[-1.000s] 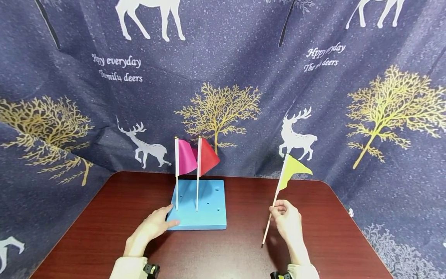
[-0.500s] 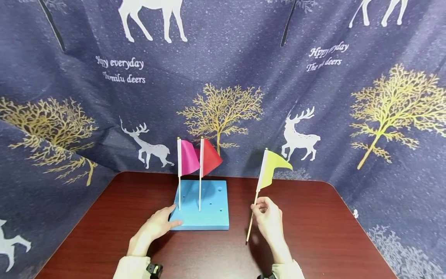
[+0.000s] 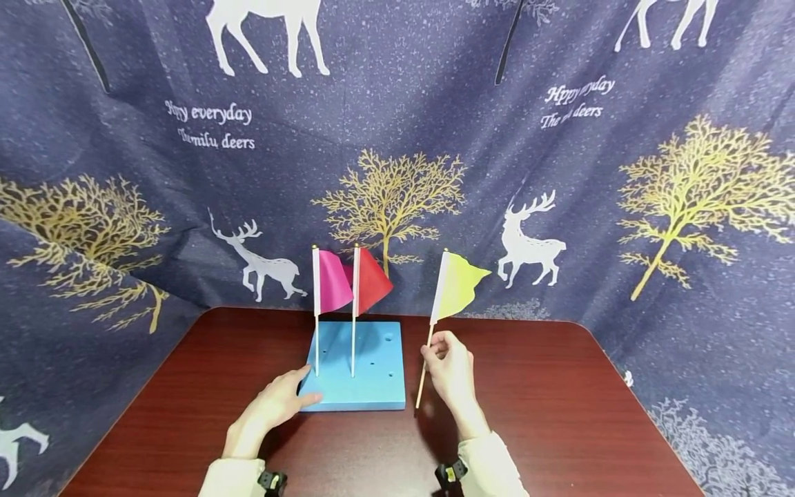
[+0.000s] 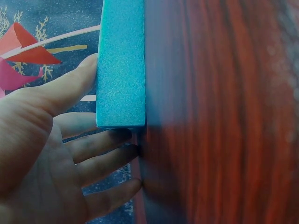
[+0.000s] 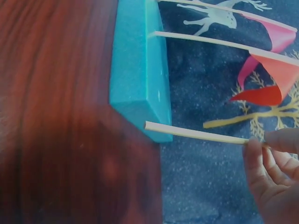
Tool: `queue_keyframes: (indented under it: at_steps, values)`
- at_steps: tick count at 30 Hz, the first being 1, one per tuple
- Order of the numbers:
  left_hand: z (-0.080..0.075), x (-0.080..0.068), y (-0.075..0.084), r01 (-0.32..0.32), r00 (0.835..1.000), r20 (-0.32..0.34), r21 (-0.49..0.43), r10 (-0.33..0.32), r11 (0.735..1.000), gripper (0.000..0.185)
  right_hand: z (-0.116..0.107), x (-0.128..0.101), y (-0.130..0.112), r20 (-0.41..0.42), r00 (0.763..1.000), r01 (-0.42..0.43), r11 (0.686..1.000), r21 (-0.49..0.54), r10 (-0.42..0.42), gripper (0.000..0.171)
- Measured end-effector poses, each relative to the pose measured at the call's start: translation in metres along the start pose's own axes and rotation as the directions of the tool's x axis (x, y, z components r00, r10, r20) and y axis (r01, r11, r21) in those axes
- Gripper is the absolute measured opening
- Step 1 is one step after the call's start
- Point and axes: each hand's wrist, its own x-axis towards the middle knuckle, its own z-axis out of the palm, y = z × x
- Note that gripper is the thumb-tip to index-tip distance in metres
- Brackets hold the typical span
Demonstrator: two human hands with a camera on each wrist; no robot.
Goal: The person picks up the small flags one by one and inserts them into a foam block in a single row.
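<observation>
Two flags in foam block (image 3: 366, 376), R hand (image 3: 450, 373) pinching yellow flag (image 3: 456, 290)

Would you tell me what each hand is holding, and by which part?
The right hand pinches the yellow flag by its stick, mid-length. The left hand rests on the blue foam block, gripping nothing.

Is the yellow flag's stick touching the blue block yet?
Cannot tell. In the head view the stick tip hangs just right of the block; in the right wrist view the tip overlaps the block's corner, with no gap or contact plain.
</observation>
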Motion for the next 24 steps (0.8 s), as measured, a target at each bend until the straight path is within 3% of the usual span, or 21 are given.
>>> queue_keyframes:
  at_steps: [11, 24]
  values:
    - [0.001, 0.001, 0.0, 0.004, 1.0, -0.001, 0.006, -0.004, 1.0, 0.077, 0.025, 0.02, -0.011, 0.015, 1.0, 0.002, 0.998, 0.067, -0.003, 0.012]
    - [0.0, 0.002, 0.0, 0.013, 1.0, 0.01, 0.017, -0.013, 1.0, 0.077, 0.057, 0.034, -0.014, -0.057, 0.996, 0.063, 0.998, -0.007, -0.063, 0.015]
